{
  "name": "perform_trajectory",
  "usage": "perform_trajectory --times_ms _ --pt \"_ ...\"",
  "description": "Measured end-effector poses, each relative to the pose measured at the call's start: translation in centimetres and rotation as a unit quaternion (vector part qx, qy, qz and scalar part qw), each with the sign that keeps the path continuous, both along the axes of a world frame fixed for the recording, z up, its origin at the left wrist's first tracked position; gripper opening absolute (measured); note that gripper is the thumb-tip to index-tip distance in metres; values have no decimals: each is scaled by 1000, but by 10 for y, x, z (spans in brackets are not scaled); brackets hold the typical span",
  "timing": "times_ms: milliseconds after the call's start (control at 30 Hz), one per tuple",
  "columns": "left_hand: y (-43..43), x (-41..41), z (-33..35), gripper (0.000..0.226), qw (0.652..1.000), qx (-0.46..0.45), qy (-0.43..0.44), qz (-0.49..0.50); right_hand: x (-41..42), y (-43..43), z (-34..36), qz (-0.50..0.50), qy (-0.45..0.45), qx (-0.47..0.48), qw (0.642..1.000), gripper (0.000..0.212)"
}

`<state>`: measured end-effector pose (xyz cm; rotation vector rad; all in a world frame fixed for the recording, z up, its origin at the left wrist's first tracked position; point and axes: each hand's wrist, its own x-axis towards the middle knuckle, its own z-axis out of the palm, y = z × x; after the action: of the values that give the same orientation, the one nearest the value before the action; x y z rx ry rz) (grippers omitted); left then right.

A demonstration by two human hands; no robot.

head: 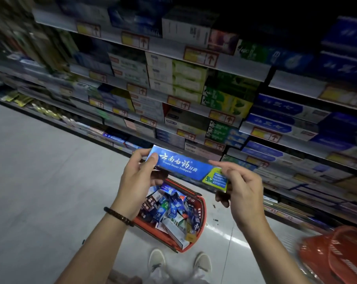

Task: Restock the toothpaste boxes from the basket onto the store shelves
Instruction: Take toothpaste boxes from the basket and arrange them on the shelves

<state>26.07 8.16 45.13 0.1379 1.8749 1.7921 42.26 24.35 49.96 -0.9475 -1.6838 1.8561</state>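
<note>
A long blue toothpaste box [185,167] with white lettering and a green-yellow end is held level in front of me by both hands. My left hand [138,177] pinches its left end between thumb and fingers. My right hand [239,187] pinches the right end. Below them on the floor stands a red basket [202,208] filled with several mixed toothpaste boxes [169,210]. The store shelves [194,95] run across the upper half of the view, stocked with rows of boxes.
A second red basket [337,257] sits at the bottom right, blurred. My shoes [179,261] stand just behind the full basket. Grey floor [40,171] stretches to the left. Price tags [200,57] line the shelf edges.
</note>
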Motion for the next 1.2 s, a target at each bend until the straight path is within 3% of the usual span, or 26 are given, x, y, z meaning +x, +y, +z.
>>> perform_trajectory --times_ms 100,233,400,767,900,1033,1200 --pt "0 11 39 14 999 37 12 -9 8 6 24 -14 6 -14 1000 44" --pt "6 24 95 38 994 97 24 -31 17 13 53 -24 39 -5 999 35" --pt "12 36 144 31 985 162 38 -38 30 30 89 -22 84 -28 996 34" --pt "33 56 195 26 973 204 73 -79 66 45 135 -52 225 -58 971 37" --pt "42 67 206 22 969 220 74 -88 83 51 146 -77 239 -61 966 12" --pt "55 78 214 15 960 251 64 -105 100 60 155 -89 241 -35 966 15" --pt "68 88 216 25 955 267 62 -113 111 68 165 -125 258 -21 958 20"
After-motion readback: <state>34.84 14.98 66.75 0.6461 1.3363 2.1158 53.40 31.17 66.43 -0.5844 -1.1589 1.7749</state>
